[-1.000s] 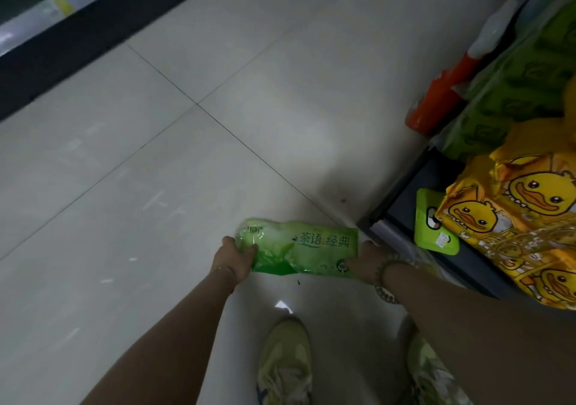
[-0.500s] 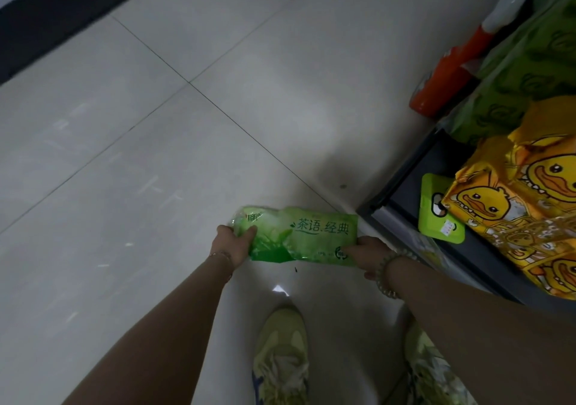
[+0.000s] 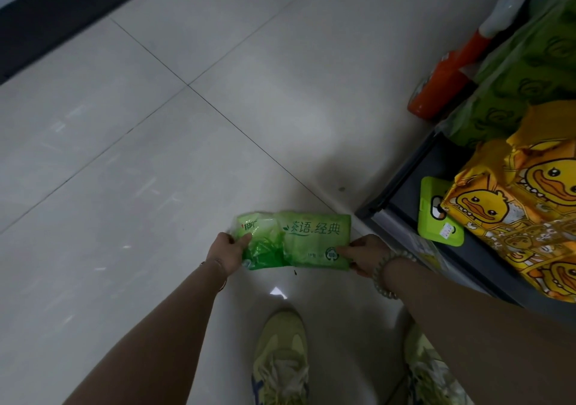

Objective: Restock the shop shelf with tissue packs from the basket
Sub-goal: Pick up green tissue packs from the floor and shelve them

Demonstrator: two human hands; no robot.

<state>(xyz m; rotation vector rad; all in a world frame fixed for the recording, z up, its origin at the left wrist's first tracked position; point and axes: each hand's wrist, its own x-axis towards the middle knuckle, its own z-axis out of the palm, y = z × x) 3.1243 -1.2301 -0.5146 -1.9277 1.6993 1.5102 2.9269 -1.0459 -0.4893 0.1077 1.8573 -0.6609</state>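
Observation:
A green tissue pack with printed white and green lettering hangs flat above the tiled floor in front of me. My left hand pinches its left end and my right hand grips its right end. To the right stands the dark shop shelf, its low tier loaded with yellow duck-print tissue packs and green duck-print packs. No basket is in view.
A small lime-green item with a price sticker lies on the shelf's front corner. An orange and white bottle stands on the floor beside the shelf. My two shoes are below the pack. A dark shelf base runs along the far left.
The view has tilted slightly, so the pack and both hands sit a little higher in frame. Both hands keep the same hold on the green pack.

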